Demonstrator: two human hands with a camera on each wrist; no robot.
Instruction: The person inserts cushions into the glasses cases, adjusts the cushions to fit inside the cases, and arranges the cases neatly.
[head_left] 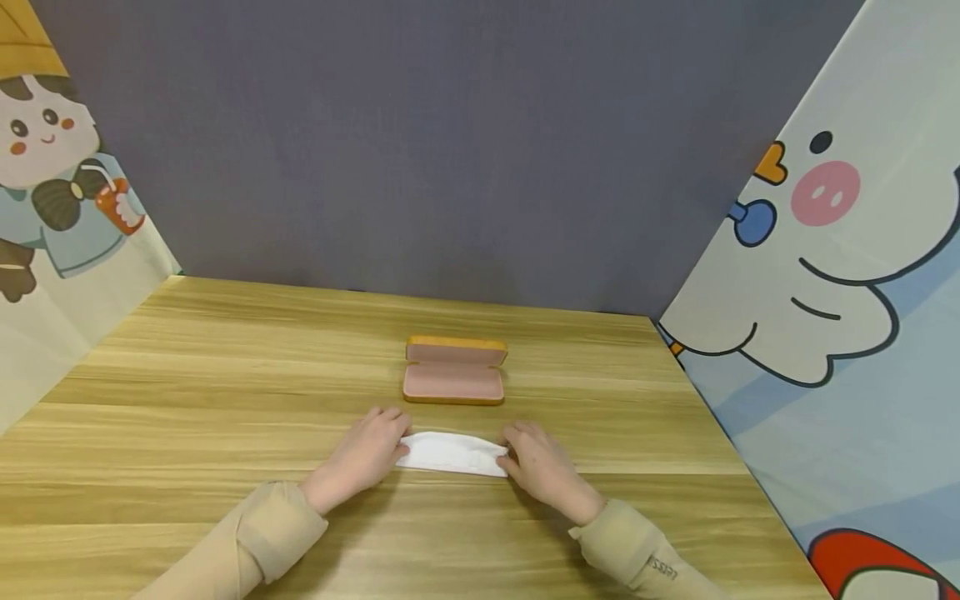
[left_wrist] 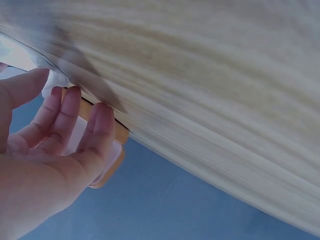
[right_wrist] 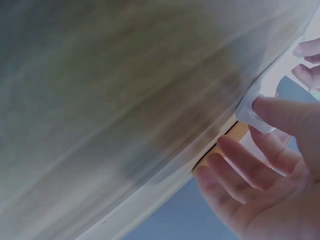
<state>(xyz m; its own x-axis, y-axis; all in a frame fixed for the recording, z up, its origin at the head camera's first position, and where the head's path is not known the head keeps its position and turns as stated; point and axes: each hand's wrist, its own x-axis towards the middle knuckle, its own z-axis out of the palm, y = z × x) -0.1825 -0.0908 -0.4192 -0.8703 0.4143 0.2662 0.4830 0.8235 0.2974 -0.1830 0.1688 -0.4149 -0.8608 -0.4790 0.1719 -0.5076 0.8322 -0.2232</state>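
A white folded strip (head_left: pixel 453 452), soft like cloth or tissue, lies lengthwise across the wooden table between my hands. My left hand (head_left: pixel 372 446) pinches its left end between thumb and fingers. At the opposite end, my right hand (head_left: pixel 542 467) has the strip's corner between thumb and forefinger; the right wrist view shows the white edge (right_wrist: pixel 254 109) under that thumb, with the other fingers spread loosely. Just beyond the strip stands an orange glasses case (head_left: pixel 454 398), its lid raised and its pink lining showing. Nothing is visible inside the case.
The wood-grained table (head_left: pixel 225 375) reaches back to a grey-blue partition (head_left: pixel 420 150). Cartoon-printed panels (head_left: pixel 825 275) flank it on the left and right.
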